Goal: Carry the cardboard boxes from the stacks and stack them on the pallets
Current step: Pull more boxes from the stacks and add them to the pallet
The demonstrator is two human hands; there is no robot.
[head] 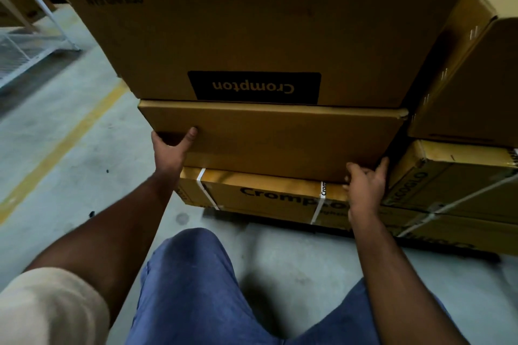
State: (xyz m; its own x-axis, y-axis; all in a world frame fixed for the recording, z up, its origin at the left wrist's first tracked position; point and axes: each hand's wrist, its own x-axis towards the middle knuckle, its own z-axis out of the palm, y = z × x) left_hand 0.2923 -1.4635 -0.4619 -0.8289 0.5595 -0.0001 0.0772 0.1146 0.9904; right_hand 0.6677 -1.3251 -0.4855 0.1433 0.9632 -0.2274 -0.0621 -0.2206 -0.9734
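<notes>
Two plain cardboard boxes fill the middle of the view, one on the other. The large upper box (252,36) carries an upside-down black "Crompton" label. It rests on a flatter lower box (280,140). My left hand (171,148) grips the lower box's left bottom corner, thumb on its front face. My right hand (364,185) holds its right bottom corner, fingers partly tucked under it. Beneath lies a strapped box (266,196) with white bands, low near the floor.
More strapped cardboard boxes (459,185) stand stacked at the right, close against the held box. A white metal rack (30,45) is at the far left. The concrete floor (64,162) has a yellow line (70,137). My knees in blue trousers (196,283) are below.
</notes>
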